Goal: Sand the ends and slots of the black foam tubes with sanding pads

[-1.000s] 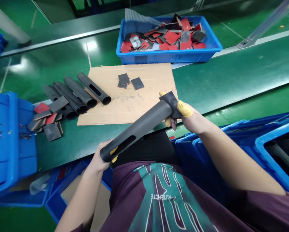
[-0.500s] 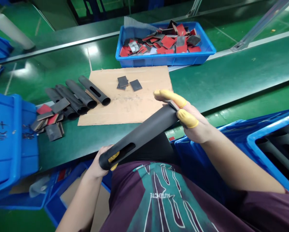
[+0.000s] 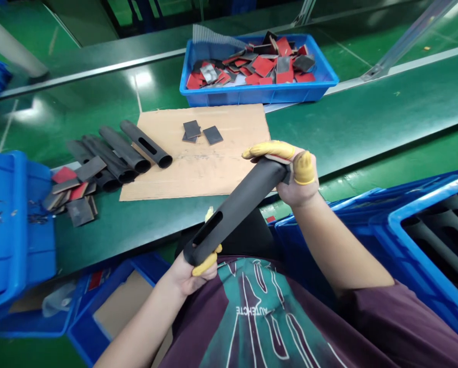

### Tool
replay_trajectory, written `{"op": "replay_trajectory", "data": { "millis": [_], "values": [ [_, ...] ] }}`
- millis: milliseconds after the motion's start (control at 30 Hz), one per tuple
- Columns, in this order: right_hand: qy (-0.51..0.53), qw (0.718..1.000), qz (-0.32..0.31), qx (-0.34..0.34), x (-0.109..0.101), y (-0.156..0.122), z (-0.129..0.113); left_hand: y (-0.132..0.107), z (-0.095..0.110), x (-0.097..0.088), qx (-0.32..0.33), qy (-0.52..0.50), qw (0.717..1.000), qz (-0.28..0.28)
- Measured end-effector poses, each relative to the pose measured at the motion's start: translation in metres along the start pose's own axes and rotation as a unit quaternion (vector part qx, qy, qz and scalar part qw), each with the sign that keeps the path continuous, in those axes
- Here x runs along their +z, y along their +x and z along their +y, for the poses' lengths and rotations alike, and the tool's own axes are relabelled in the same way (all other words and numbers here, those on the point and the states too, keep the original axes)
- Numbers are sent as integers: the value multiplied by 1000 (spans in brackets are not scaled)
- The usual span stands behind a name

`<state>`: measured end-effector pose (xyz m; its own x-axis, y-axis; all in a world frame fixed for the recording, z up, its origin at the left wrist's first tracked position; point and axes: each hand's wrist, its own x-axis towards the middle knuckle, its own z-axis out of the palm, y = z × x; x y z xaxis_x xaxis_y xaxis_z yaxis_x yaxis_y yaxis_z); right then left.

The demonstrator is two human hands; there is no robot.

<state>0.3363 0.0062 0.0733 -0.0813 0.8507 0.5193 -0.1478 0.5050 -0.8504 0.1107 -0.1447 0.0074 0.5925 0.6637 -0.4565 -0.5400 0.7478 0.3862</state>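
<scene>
1. Left hand [image 3: 200, 271] grips around the slotted black tube [image 3: 244, 204] at its eight-o'clock end; right hand [image 3: 296, 176] cups the two-o'clock end over what looks like a square pad [image 3: 277, 160], mostly hidden.
2. Step in hand seems to be pressing pad against tube; the next move calls for steady, even pressure.
3. Tube crosses the worktop's [image 3: 148, 225] near edge; cardboard sheet [image 3: 198, 179] at eleven o'clock offers room, blue crate [image 3: 396, 225] at three limits the right elbow.

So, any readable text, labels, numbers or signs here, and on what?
Shirt: roughly "AUTEHCTE", upside down; small, letters uncertain.
Shirt, big outlined shapes: no word I can make out.
Left bin: two groups of dark characters, too blurred to read.
Cardboard: faint marks, nothing legible.
Held tube: no text visible.
</scene>
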Motion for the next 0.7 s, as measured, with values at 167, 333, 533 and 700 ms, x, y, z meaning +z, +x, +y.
{"op": "replay_trajectory", "data": {
  "millis": [167, 333, 533, 700],
  "values": [
    [-3, 999, 26, -22, -1, 1, 5, 5, -1, 1, -21, -46, 997, -66],
    [45, 997, 68, 15, 6, -2, 4, 6, 0, 14, 57, 62, 992, 95],
    [79, 982, 122, 124, 11, 0, 15, 2, 19, 15, 364, 428, 783, 266],
    [83, 965, 138, 208, 11, 3, 27, -7, 46, 6, 468, 594, 599, 264]
  ]
}}
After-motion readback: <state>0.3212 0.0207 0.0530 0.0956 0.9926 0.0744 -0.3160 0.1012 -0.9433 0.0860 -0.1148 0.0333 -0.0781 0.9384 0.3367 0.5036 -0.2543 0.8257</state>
